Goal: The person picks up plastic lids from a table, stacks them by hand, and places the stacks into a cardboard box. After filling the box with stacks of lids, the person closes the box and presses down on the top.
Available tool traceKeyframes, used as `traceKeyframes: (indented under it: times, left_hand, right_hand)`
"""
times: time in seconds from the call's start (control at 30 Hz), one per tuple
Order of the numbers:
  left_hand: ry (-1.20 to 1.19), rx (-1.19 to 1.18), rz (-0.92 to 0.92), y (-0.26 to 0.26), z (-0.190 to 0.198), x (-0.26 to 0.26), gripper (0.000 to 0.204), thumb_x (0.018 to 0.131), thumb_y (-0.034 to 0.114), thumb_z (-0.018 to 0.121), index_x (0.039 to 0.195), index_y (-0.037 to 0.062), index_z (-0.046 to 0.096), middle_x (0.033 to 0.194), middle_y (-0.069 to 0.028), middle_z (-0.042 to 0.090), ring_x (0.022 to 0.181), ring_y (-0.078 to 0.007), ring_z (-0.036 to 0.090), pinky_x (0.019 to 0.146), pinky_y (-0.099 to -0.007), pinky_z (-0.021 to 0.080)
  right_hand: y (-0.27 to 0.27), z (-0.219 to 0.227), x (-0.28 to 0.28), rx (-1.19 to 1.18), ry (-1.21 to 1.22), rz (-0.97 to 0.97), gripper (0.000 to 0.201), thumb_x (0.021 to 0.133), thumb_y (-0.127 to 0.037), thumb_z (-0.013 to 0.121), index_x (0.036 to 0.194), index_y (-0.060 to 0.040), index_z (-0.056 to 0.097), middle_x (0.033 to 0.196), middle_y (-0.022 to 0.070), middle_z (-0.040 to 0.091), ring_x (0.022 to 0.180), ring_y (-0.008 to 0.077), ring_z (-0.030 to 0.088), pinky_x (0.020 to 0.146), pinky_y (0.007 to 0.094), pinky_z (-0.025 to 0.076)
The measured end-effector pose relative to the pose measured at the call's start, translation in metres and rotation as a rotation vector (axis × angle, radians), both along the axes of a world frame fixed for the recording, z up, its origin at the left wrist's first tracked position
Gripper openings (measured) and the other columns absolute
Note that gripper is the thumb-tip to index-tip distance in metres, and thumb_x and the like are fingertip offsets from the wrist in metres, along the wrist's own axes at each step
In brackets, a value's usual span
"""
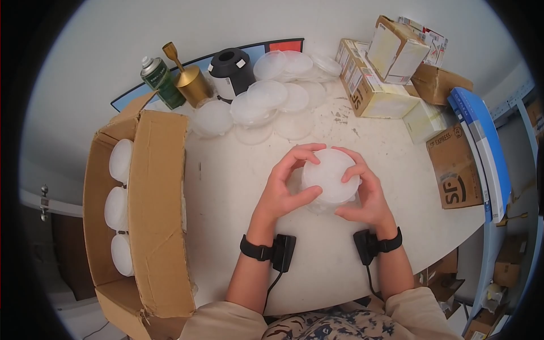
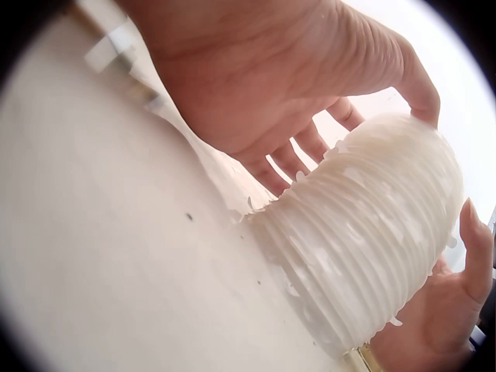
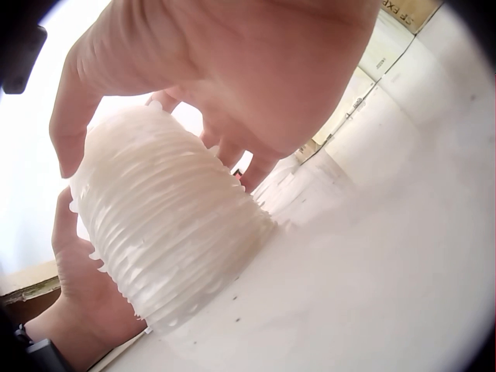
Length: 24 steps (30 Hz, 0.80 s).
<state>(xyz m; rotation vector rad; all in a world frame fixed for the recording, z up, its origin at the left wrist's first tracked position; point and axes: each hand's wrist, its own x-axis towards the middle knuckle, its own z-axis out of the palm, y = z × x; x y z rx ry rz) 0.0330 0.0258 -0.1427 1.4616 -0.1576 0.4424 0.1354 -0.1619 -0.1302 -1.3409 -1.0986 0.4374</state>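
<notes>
A tall stack of round translucent plastic lids (image 1: 330, 177) stands on the white table in front of the person. Small tabs stick out along the side of the stack (image 2: 364, 240) in the left wrist view. From the left, the left hand (image 1: 279, 187) holds it with thumb and fingers curved round the upper lids. The right hand (image 1: 373, 195) grips the opposite side, its fingertips over the top rim. In the right wrist view, the lowest lids (image 3: 182, 306) are right at the tabletop and the stack looks slightly uneven.
An open cardboard box (image 1: 161, 215) at the left holds rows of white lids (image 1: 117, 208). Loose lids (image 1: 266, 96) lie at the back, beside a spray can (image 1: 161, 82), a brass-coloured object (image 1: 194, 85) and a black cylinder (image 1: 231, 71). Boxes (image 1: 374, 85) and blue binders (image 1: 481, 147) stand right.
</notes>
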Motion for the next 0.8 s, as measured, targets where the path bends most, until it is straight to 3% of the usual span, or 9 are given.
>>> traceKeyframes:
  times: [0.2,0.37,0.4,0.47,0.5,0.6,0.8]
  left_hand:
    - [0.074,-0.171,-0.084,0.0,-0.007,0.001,0.057,0.071,0.02,0.077,0.121,0.0085,0.054,0.134,-0.0121,0.051,0.122,-0.0242,0.05,0.105,-0.0381,0.037]
    - [0.185,-0.057,-0.134,-0.006,0.005,-0.004,0.103,0.055,0.022,0.093,0.14,0.0118,0.038,0.134,-0.0092,0.048,0.128,-0.0239,0.045,0.108,-0.0393,0.035]
    - [0.195,-0.039,-0.144,-0.007,0.005,-0.004,0.103,0.055,0.022,0.093,0.14,0.0118,0.038,0.134,-0.0092,0.048,0.128,-0.0239,0.045,0.108,-0.0393,0.035]
    - [0.236,-0.047,-0.131,-0.008,0.004,-0.003,0.112,0.051,0.008,0.093,0.144,0.0139,0.032,0.135,-0.0088,0.048,0.128,-0.0238,0.046,0.107,-0.0389,0.037]
    - [0.25,-0.025,-0.144,-0.008,0.003,-0.002,0.112,0.051,0.008,0.093,0.144,0.0139,0.032,0.135,-0.0088,0.048,0.128,-0.0238,0.046,0.107,-0.0389,0.037]
    - [0.27,-0.04,-0.113,-0.01,0.002,-0.002,0.106,0.054,0.011,0.092,0.143,0.0124,0.033,0.133,-0.0099,0.049,0.127,-0.0242,0.046,0.106,-0.0387,0.038]
    - [0.301,-0.055,-0.06,-0.011,0.006,0.0,0.108,0.057,0.009,0.089,0.145,0.013,0.027,0.134,-0.0118,0.048,0.126,-0.026,0.048,0.105,-0.0404,0.041]
  right_hand:
    - [0.001,0.0,-0.008,-0.081,0.054,-0.013,0.075,0.056,-0.006,0.086,0.119,-0.0176,0.046,0.144,0.0134,0.035,0.133,0.0321,0.037,0.107,0.0444,0.035]
    - [-0.001,0.002,-0.01,-0.162,0.067,-0.049,0.086,0.056,-0.005,0.086,0.127,-0.0179,0.04,0.144,0.0129,0.033,0.134,0.0325,0.037,0.108,0.0437,0.036]
    - [-0.002,0.001,-0.009,-0.177,0.067,-0.055,0.089,0.056,-0.006,0.086,0.13,-0.0175,0.038,0.144,0.0129,0.033,0.134,0.0326,0.037,0.108,0.0433,0.036]
    - [-0.002,-0.003,-0.008,-0.163,-0.003,-0.07,0.097,0.056,-0.007,0.086,0.136,-0.0161,0.033,0.144,0.0132,0.032,0.134,0.0325,0.036,0.109,0.0429,0.035]
    - [-0.002,-0.004,-0.007,-0.169,-0.081,-0.076,0.104,0.055,-0.007,0.086,0.142,-0.0147,0.029,0.144,0.0134,0.032,0.134,0.0324,0.036,0.109,0.0424,0.035]
    - [-0.005,0.006,-0.009,-0.267,0.019,-0.085,0.118,0.054,-0.009,0.087,0.15,-0.0116,0.018,0.145,0.0141,0.032,0.134,0.0326,0.036,0.11,0.0428,0.035]
    - [-0.006,0.013,-0.006,-0.333,-0.106,-0.121,0.126,0.051,-0.008,0.087,0.153,-0.0105,0.013,0.142,0.0175,0.035,0.13,0.0365,0.039,0.109,0.0429,0.036]
